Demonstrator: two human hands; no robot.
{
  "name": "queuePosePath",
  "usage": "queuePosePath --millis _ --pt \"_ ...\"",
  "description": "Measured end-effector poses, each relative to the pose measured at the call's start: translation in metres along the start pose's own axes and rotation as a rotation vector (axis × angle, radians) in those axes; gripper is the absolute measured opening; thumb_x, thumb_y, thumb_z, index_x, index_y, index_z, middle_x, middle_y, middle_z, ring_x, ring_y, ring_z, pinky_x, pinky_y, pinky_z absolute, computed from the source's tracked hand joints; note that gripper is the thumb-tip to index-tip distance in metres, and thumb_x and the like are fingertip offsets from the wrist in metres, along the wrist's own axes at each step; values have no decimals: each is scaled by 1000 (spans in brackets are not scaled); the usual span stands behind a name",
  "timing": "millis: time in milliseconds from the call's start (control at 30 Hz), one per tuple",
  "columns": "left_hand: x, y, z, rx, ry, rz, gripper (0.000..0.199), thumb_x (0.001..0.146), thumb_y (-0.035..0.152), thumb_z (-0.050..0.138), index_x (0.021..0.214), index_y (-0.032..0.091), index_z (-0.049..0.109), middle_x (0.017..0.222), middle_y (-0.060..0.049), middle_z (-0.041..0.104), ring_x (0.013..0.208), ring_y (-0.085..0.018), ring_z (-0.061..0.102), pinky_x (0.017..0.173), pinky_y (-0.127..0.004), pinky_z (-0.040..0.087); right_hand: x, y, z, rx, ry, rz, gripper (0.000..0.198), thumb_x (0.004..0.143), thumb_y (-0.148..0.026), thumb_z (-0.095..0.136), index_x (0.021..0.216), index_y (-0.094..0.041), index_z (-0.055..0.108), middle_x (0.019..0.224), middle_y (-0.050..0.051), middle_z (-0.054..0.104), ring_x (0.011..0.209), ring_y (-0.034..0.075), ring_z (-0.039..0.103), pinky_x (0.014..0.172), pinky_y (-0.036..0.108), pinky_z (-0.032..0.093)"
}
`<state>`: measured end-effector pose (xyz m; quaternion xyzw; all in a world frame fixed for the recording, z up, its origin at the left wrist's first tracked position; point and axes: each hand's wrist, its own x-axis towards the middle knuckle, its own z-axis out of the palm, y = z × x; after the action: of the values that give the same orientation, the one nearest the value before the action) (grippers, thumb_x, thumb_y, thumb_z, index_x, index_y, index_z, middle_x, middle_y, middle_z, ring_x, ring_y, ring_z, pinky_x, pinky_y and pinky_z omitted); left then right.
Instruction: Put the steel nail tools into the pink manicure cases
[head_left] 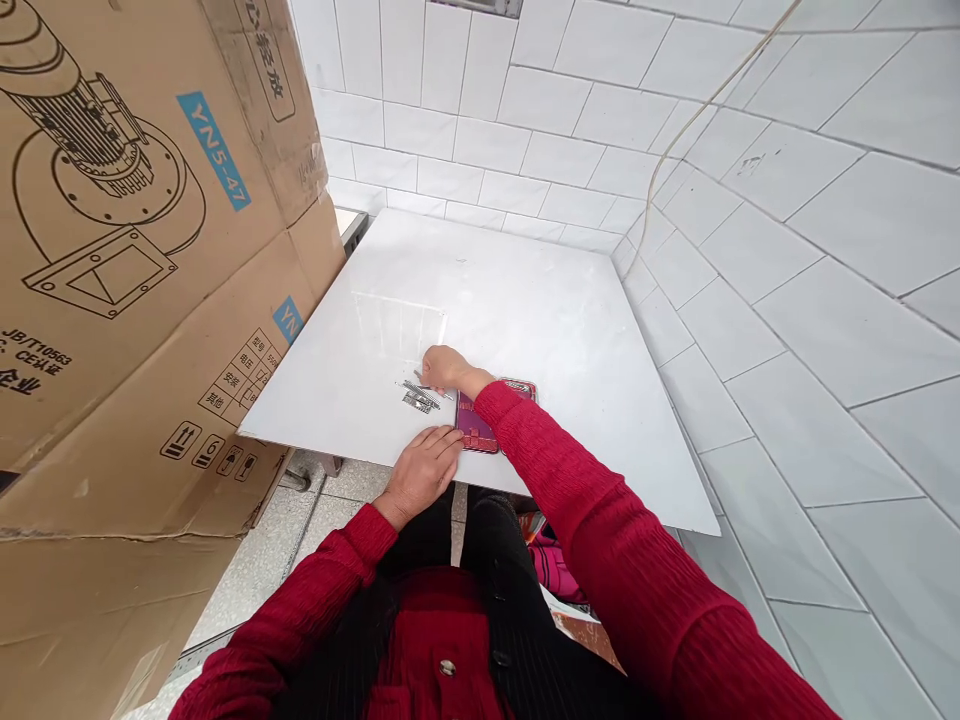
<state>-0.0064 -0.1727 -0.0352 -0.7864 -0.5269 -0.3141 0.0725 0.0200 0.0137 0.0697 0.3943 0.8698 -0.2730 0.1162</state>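
Note:
My right hand (444, 368) reaches across to the left, its fingers curled down over a small heap of thin metal pieces (420, 396) on the white table. Whatever the fingertips pinch is too small and hidden to make out. Beside the heap lies a flat open case (476, 428) with a red rim and a dark purple inside. Its far right part (519, 386) shows past my right wrist, which covers some of the case. My left hand (427, 463) rests at the near table edge, fingers stretched out, the tips touching the case's near left corner.
A large cardboard box (150, 300) stands close on the left. White tiled walls (787, 250) border the table (525, 300) at the back and right. A pale cable (667, 150) hangs down the corner. Pink cloth (551, 568) lies below the table.

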Motion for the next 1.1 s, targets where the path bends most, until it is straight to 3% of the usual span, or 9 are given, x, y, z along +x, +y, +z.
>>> queuePosePath --millis 100,200,333,467,833,1100 --pt "0 0 -1 -1 -3 3 33 99 13 49 127 18 65 130 -9 70 127 -23 61 110 -45 51 -4 1 -2 55 9 -4 17 82 -9 59 70 -14 69 80 6 78 61 11 68 65 18 52" --pt "2 0 -2 -9 -25 -5 34 99 13 47 128 19 64 132 -9 69 128 -23 61 111 -46 50 -21 23 -15 92 139 63 17 85 -11 58 81 -14 74 83 6 78 65 11 69 67 18 51" --pt "3 -1 -2 -5 -37 -7 34 99 13 47 128 19 64 133 -9 69 127 -24 62 111 -46 49 -52 66 -25 -46 261 233 18 85 -11 58 85 -14 76 85 8 78 74 16 70 65 21 48" --pt "3 -3 -1 5 -19 18 32 99 13 48 126 17 65 131 -10 70 126 -25 62 110 -46 50 -74 88 -15 -152 244 344 17 88 -16 60 87 -17 76 90 8 78 79 19 71 63 24 47" --pt "3 -5 -1 2 -28 22 37 100 14 45 131 19 64 134 -11 68 128 -25 62 112 -50 50 -92 68 16 -302 320 344 25 94 -14 53 103 -13 76 108 19 76 99 27 74 79 29 53" --pt "4 -5 0 37 -8 49 31 100 13 47 125 16 65 134 -11 69 127 -26 62 110 -47 50 -99 59 37 -259 323 343 26 93 -12 53 108 -11 74 111 21 76 104 28 73 82 31 54"
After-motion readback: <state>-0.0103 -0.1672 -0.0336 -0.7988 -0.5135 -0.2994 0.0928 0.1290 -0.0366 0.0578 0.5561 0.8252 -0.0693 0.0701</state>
